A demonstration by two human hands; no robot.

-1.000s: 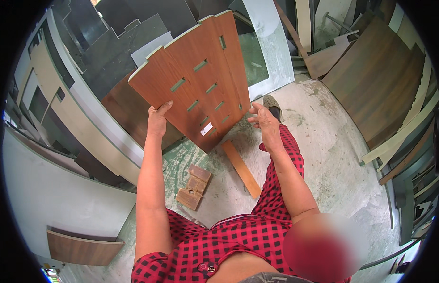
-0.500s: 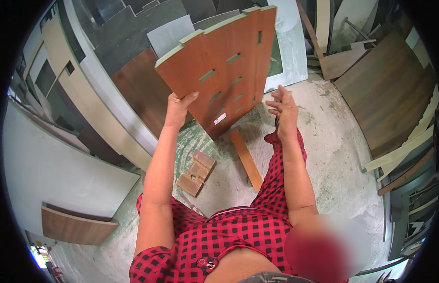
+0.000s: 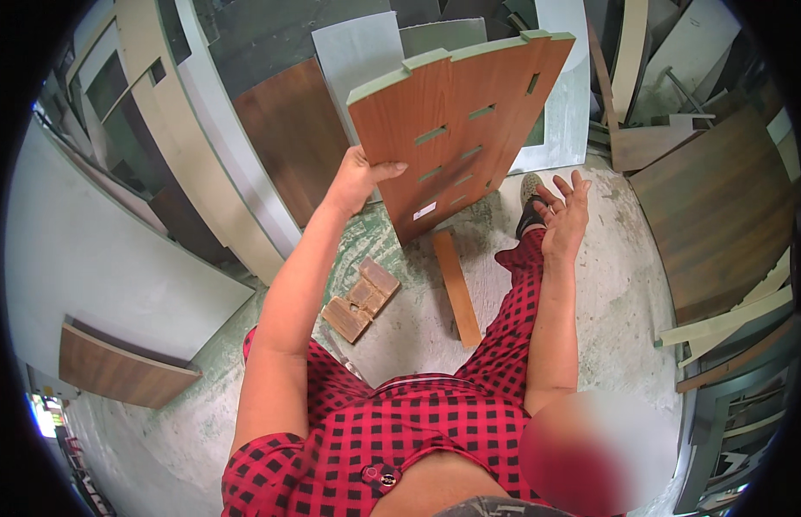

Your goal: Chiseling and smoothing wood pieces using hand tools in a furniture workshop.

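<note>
A brown wood-grain panel with several slots, a small white label and pale green edges is held up, tilted, in front of me. My left hand grips its left edge with the thumb on the face. To the right of the panel's lower corner, my right hand is raised with spread fingers, touching nothing. My red-and-black checked clothing fills the lower part of the view.
On the concrete floor lie a narrow wooden strip and a small slotted wooden block. Boards lean all around: a dark brown one and grey ones behind, dark brown panels at right, a brown board at lower left.
The panel has risen and shifted right. My right hand has let go of its right edge and now hangs open beside it; my left hand still holds it.
</note>
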